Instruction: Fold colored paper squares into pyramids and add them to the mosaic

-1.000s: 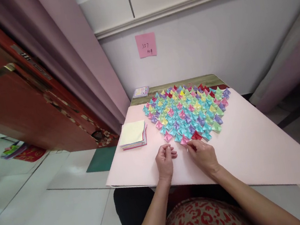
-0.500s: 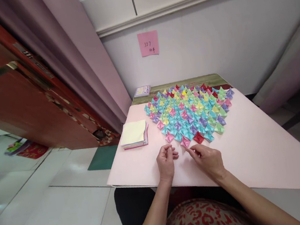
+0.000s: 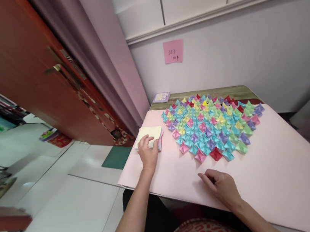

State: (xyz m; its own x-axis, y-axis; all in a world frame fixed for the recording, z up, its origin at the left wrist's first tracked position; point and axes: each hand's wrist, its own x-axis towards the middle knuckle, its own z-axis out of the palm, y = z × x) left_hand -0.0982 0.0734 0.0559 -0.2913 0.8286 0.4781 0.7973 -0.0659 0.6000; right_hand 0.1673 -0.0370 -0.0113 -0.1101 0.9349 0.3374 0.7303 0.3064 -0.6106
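Observation:
My left hand (image 3: pixel 148 151) is over the stack of square origami paper (image 3: pixel 152 132), whose top sheet is pale yellow. Its fingers are spread and rest on or just above that sheet; whether they touch is hard to tell. My right hand (image 3: pixel 221 186) hovers over the near part of the pink table covering (image 3: pixel 181 181), fingers curled in, with nothing visible in them. Beyond it lies a dense patch of folded paper pieces (image 3: pixel 208 133) in blue, green, pink, purple, yellow and red. A pink piece (image 3: pixel 200 157) and a red piece (image 3: pixel 216 154) sit at its near edge.
A small printed pack (image 3: pixel 162 97) lies on the bare wooden strip (image 3: pixel 218 92) at the table's back. A pink note (image 3: pixel 173 51) is stuck on the wall. A curtain (image 3: pixel 99 50) and a brown door (image 3: pixel 36 71) stand on the left.
My left hand has moved left from the near edge of the folded pieces to the paper stack, and its fingers have spread. My right hand has drawn back from the near pink piece.

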